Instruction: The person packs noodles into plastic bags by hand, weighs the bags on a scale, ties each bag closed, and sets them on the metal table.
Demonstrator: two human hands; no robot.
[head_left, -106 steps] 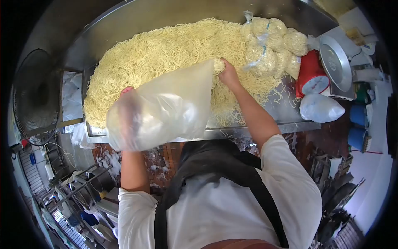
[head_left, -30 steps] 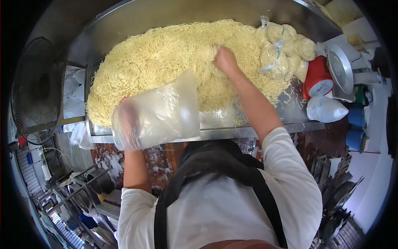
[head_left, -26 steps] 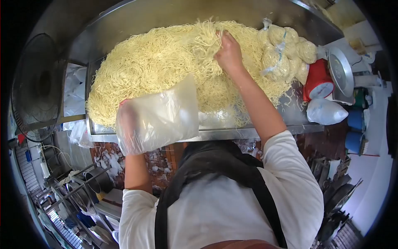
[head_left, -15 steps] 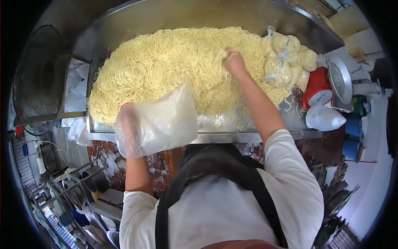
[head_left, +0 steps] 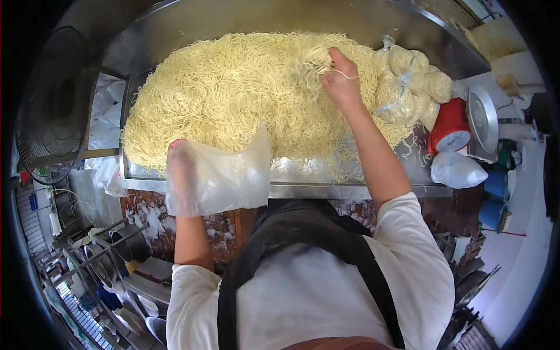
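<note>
A long heap of pale yellow noodles (head_left: 221,93) lies in a metal tray (head_left: 303,191). Over the heap's right part, my right hand (head_left: 342,79) is closed on a loose bunch of noodles (head_left: 315,61), with one strand hanging across its fingers. A clear plastic bag (head_left: 233,178) covers my left hand (head_left: 182,166) at the tray's front left edge. The left fingers are mostly hidden behind the cloudy plastic; only a reddish fingertip shows at the top.
Several knotted bags of noodles (head_left: 402,87) sit at the tray's right end. Beside them stand a red scale (head_left: 450,125) with a round metal pan (head_left: 483,118) and a stuffed white plastic bag (head_left: 458,170). A fan (head_left: 49,111) is at the left.
Since the earliest frame my right hand has left the bag's mouth and now lifts noodles over the heap. The bag has sunk and its free end moved left. My left hand stays about where it was.
</note>
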